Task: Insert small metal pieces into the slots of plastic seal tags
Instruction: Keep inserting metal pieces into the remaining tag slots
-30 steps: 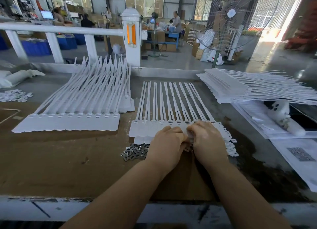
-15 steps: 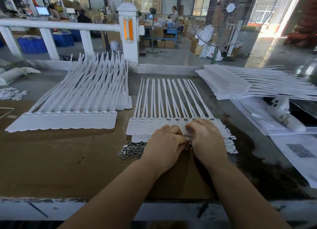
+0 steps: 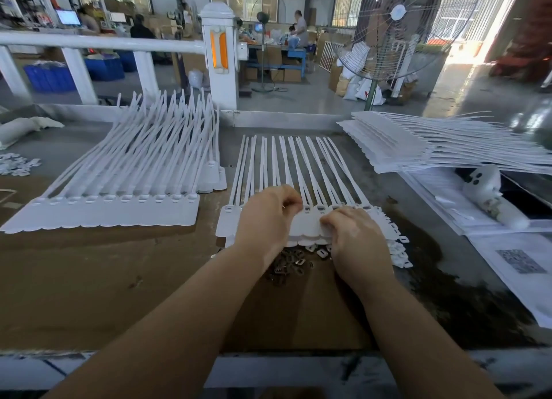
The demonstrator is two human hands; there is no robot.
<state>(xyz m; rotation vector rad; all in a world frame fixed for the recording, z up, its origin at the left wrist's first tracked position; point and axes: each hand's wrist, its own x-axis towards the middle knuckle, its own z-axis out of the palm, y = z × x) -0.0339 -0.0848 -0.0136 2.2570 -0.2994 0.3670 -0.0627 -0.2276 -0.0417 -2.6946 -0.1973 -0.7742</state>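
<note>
A white sheet of seal tags (image 3: 307,227) lies in front of me, its straps (image 3: 286,162) fanning away and a row of slots along the tag heads. My left hand (image 3: 265,219) hovers over the slot row with fingers curled, its fingertips pinched together on a small metal piece that is barely visible. My right hand (image 3: 357,240) grips the near edge of the same tag sheet with curled fingers. A pile of small metal pieces (image 3: 286,265) lies on the brown board between my wrists, just below the sheet.
A finished stack of tag sheets (image 3: 113,210) sits to the left, another stack (image 3: 418,147) at the back right. Loose white tag bits (image 3: 398,252) lie right of my hand. Papers (image 3: 516,258) and a white bottle (image 3: 493,195) are at the right. A white railing (image 3: 98,43) borders the back.
My left hand has moved up and left, away from my right hand, to the slot row. The metal pile now shows between my wrists.
</note>
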